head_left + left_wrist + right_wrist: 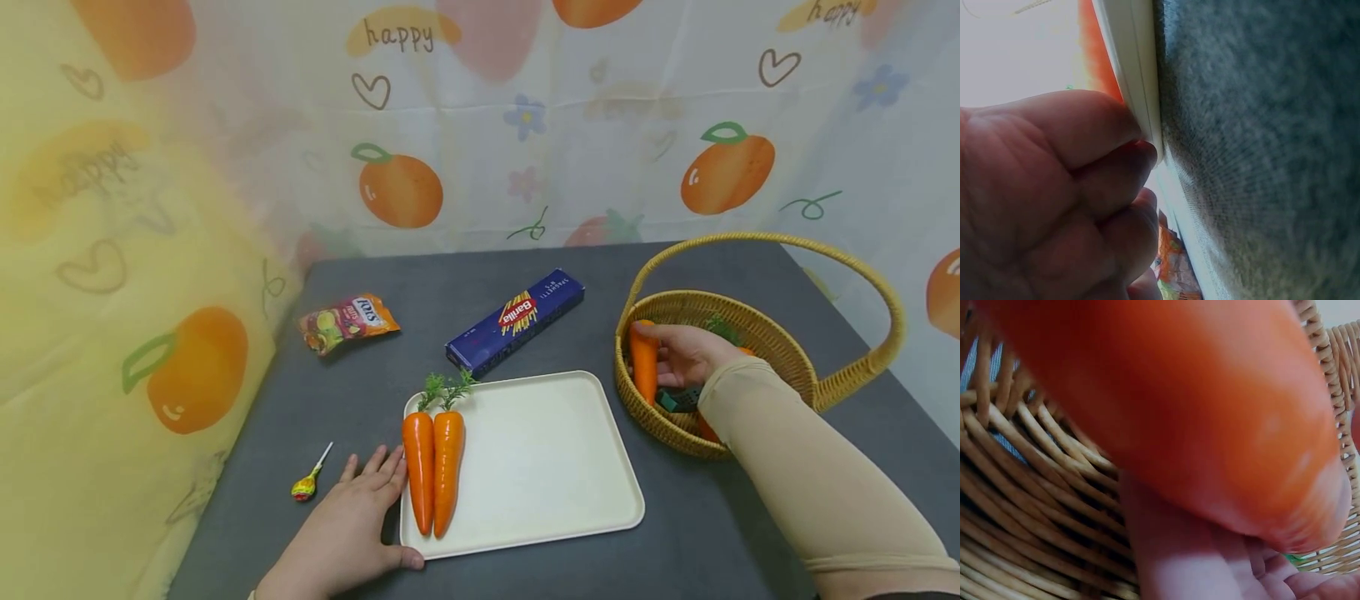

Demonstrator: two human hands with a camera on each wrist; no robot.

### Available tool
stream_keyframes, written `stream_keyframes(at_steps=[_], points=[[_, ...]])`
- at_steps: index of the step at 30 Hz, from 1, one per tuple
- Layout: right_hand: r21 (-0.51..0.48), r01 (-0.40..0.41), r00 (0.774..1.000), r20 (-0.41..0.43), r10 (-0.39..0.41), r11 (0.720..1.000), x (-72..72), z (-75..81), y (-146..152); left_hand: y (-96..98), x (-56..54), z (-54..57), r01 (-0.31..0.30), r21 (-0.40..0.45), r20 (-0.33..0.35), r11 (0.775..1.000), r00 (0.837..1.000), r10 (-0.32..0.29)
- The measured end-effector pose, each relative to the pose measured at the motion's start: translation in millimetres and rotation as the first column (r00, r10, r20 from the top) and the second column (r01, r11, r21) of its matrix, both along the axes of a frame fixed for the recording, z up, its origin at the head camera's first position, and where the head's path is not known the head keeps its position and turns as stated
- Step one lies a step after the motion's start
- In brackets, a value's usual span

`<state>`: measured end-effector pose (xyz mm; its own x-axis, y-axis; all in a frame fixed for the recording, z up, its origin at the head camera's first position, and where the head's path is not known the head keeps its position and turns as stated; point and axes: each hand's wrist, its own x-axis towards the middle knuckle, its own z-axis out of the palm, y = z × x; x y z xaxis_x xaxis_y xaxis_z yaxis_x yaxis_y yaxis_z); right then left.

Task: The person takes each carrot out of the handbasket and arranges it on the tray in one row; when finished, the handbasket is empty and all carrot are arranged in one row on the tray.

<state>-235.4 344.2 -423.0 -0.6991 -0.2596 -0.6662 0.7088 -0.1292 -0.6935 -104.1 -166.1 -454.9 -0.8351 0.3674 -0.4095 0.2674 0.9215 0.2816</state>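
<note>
In the head view my right hand [692, 353] reaches into a wicker basket [772, 333] and holds an orange carrot [643, 367] by the basket's left wall. The right wrist view shows that carrot [1210, 412] large and close, with fingers under it. My left hand [356, 521] rests against the left edge of a cream tray [540, 458], its fingers spread and its thumb at the near corner. Two carrots with green tops, a left carrot [418, 475] and a right carrot [448, 475], lie side by side on the tray.
Behind the tray lies a blue spaghetti box [517, 321]. A candy bag [348, 323] is at the back left, and a lollipop [309, 477] lies beside the left hand. A dark green object [678, 399] and leafy greens [722, 328] are in the basket, beneath its tall handle [888, 317].
</note>
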Motion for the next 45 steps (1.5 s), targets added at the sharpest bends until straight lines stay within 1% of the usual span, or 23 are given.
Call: stream_keyframes(at_steps=[4, 8, 10, 12, 14, 15, 17, 18, 21, 24, 26, 28, 29, 31, 32, 35, 37, 38, 42, 45], points=[[0.029, -0.019, 1.0, 0.0, 0.019, 0.999, 1.6, 2.4, 0, 0.1, 0.1, 0.0, -0.008, -0.004, 0.005, 1.0, 1.0, 0.008], [-0.011, -0.012, 0.999, -0.03, 0.011, 1.0, 6.1, 10.5, 4, 0.2, 0.6, 0.0, -0.006, -0.004, -0.002, 1.0, 1.0, 0.006], [-0.051, -0.007, 0.997, -0.072, 0.003, 0.999, 9.9, 15.5, 8, 0.2, 0.8, 0.2, -0.004, -0.005, -0.006, 1.0, 1.0, 0.004], [-0.099, -0.005, 0.991, -0.132, -0.008, 0.995, 14.6, 20.6, 12, 0.2, 1.0, 0.6, -0.005, -0.005, -0.007, 1.0, 1.0, 0.005], [-0.146, -0.02, 0.976, -0.216, -0.013, 0.989, 20.6, 25.5, 16, 0.2, 1.1, 1.0, -0.004, -0.007, -0.008, 1.0, 1.0, 0.004], [-0.168, -0.029, 0.964, -0.267, -0.017, 0.985, 24.0, 27.9, 18, 0.1, 1.2, 1.2, -0.004, -0.007, -0.008, 1.0, 1.0, 0.004], [-0.208, -0.069, 0.926, -0.377, -0.015, 0.976, 29.4, 30.8, 20, -0.5, 1.2, 1.0, -0.004, -0.007, -0.008, 1.0, 1.0, 0.004], [-0.228, -0.092, 0.903, -0.43, -0.015, 0.969, 32.1, 32.2, 21, -0.8, 1.3, 0.8, -0.004, -0.008, -0.009, 1.0, 1.0, 0.004], [-0.28, -0.163, 0.818, -0.574, -0.03, 0.946, 39.7, 34.0, 19, -1.5, 1.3, 0.2, -0.003, -0.007, -0.01, 1.0, 1.0, 0.003], [-0.345, -0.233, 0.75, -0.659, -0.059, 0.909, 48.3, 34.8, 12, -1.8, 1.4, 0.0, -0.003, -0.003, -0.01, 1.0, 1.0, 0.003], [-0.375, -0.276, 0.72, -0.691, -0.068, 0.885, 54.8, 34.7, 5, -1.6, 1.5, 0.1, -0.003, 0.0, -0.012, 1.0, 1.0, 0.003], [-0.392, -0.316, 0.703, -0.708, -0.064, 0.864, 61.0, 34.1, -2, -1.3, 1.6, 0.3, -0.002, 0.005, -0.014, 1.0, 1.0, 0.002], [-0.398, -0.335, 0.699, -0.712, -0.058, 0.854, 63.8, 33.4, -6, -1.2, 1.6, 0.4, -0.001, 0.006, -0.016, 1.0, 1.0, 0.001], [-0.403, -0.369, 0.696, -0.717, -0.038, 0.838, 68.5, 31.2, -15, -1.2, 1.8, 0.5, -0.003, 0.007, -0.017, 1.0, 1.0, 0.003], [-0.411, -0.386, 0.7, -0.714, -0.028, 0.826, 70.6, 29.5, -20, -1.3, 1.9, 0.5, -0.004, 0.007, -0.017, 1.0, 1.0, 0.004], [-0.428, -0.407, 0.717, -0.697, -0.008, 0.807, 76.3, 23.1, -37, -1.7, 2.1, 0.5, -0.005, 0.007, -0.017, 1.0, 1.0, 0.005], [-0.431, -0.408, 0.732, -0.682, 0.006, 0.805, 79.8, 18.1, -49, -1.7, 2.1, 0.6, -0.004, 0.013, -0.018, 1.0, 1.0, 0.004], [-0.437, -0.404, 0.744, -0.668, 0.011, 0.804, 81.4, 15.4, -56, -1.6, 2.1, 0.7, -0.002, 0.017, -0.019, 1.0, 1.0, 0.002], [-0.429, -0.374, 0.792, -0.609, 0.043, 0.822, 86.0, 4.5, -84, -0.9, 2.2, 1.6, 0.004, 0.031, -0.02, 1.0, 1.0, -0.003], [-0.408, -0.333, 0.835, -0.546, 0.066, 0.85, 88.8, -3.2, -105, -0.5, 2.3, 2.5, 0.002, 0.032, -0.018, 0.999, 1.0, -0.001]])
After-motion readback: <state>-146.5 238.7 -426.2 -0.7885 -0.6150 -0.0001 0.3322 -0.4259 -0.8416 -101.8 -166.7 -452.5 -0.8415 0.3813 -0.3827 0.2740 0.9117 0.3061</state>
